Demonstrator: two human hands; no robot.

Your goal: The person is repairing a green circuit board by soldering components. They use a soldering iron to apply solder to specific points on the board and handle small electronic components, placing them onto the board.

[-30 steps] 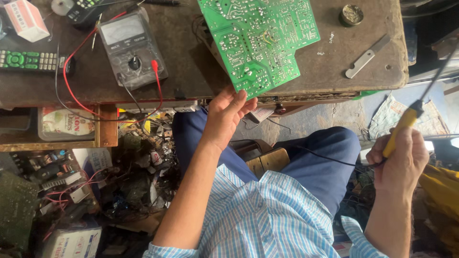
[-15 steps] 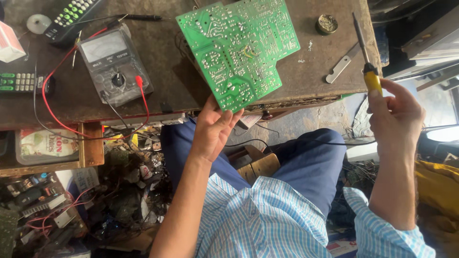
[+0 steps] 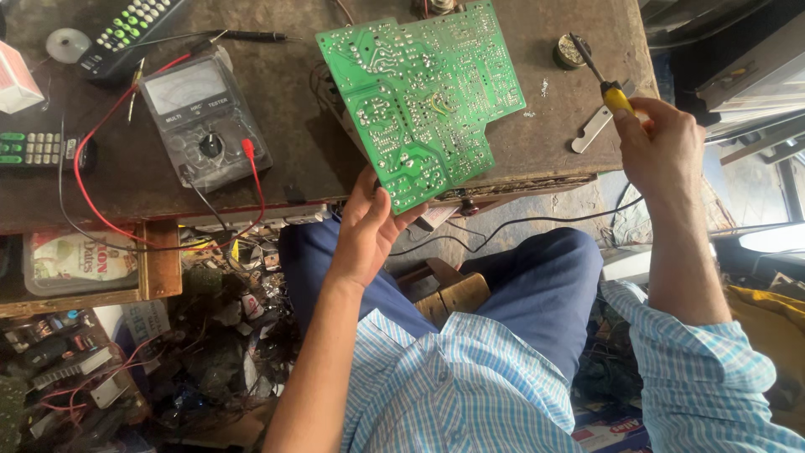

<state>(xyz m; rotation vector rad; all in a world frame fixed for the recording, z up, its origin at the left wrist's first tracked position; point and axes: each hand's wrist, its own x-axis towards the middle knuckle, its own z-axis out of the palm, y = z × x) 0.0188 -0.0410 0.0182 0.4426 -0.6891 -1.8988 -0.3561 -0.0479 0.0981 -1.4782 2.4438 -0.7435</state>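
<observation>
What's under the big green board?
The brown workbench lies under the green circuit board, and the left hand holds its near corner. Whatever lies beneath the board's middle is hidden.

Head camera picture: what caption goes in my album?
Left hand steadies green circuit board; right hand holds soldering iron.
</observation>
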